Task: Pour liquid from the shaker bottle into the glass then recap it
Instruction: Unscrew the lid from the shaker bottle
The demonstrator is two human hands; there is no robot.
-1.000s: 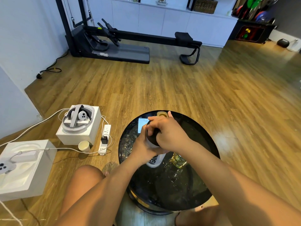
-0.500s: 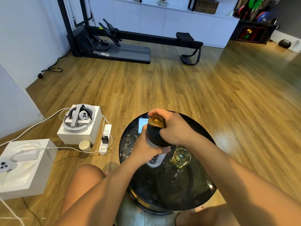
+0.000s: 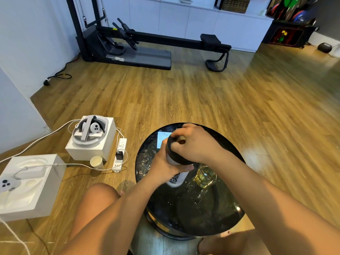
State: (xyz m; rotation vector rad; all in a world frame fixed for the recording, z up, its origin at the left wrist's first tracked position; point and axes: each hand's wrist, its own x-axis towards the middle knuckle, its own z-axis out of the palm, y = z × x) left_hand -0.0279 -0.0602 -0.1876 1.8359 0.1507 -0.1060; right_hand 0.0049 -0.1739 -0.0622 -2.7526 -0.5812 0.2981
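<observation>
A white shaker bottle (image 3: 177, 178) with a black lid (image 3: 177, 157) stands upright on the round black glass table (image 3: 217, 214). My left hand (image 3: 161, 167) grips the bottle's body from the left. My right hand (image 3: 195, 144) covers the lid from above, its fingers curled around the lid's top, where a small gold-coloured cap part shows between them. Just to the bottle's right stands a small clear glass (image 3: 205, 176) holding yellowish liquid, partly hidden behind my right forearm.
A phone (image 3: 162, 139) lies on the table behind the bottle. On the floor to the left are two white boxes (image 3: 92, 144) with headset gear, a paper cup (image 3: 96, 161), a power strip (image 3: 120, 151) and cables. My knees sit below the table's near edge.
My right hand has shifted on the lid, fingers moving round its top. The bottle stays upright in my left hand; the glass has not moved.
</observation>
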